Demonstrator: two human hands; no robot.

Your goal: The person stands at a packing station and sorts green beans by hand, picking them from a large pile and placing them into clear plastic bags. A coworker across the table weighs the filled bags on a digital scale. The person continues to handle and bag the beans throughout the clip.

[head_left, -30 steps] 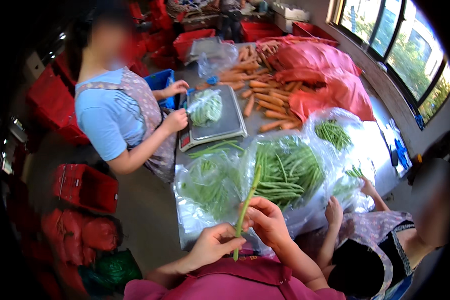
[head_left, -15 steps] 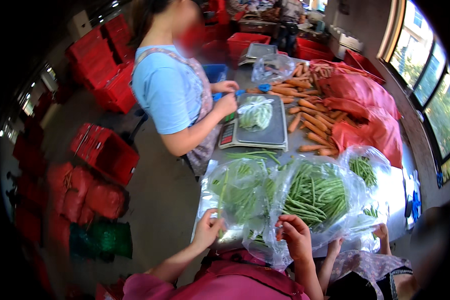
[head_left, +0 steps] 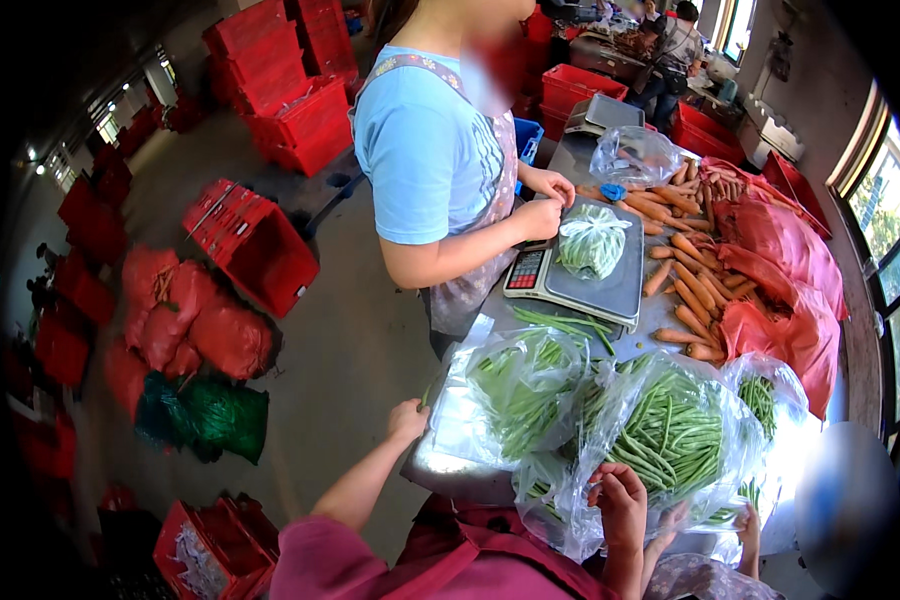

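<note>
My left hand (head_left: 406, 421) is closed past the table's left edge, with a thin green bean (head_left: 426, 397) sticking out from its fingers. My right hand (head_left: 621, 492) is raised at the near side of a large clear plastic bag of green beans (head_left: 670, 437). Its fingers are curled together, and what they hold, if anything, I cannot make out. Between my hands lies a second clear bag of green beans (head_left: 526, 392), with loose green beans (head_left: 565, 322) beyond it.
Across the table, a person in a blue shirt (head_left: 425, 150) stands by a scale (head_left: 595, 285) bearing a bagged bundle (head_left: 592, 243). Carrots (head_left: 695, 290) and red mesh sacks (head_left: 780, 245) lie on the right. Another person's hands (head_left: 747, 525) work beside me. Red crates (head_left: 250, 245) stand on the floor.
My left hand has moved left, away from the bags and past the table edge, with the bean. The view has turned left. My right hand stays near the large bag.
</note>
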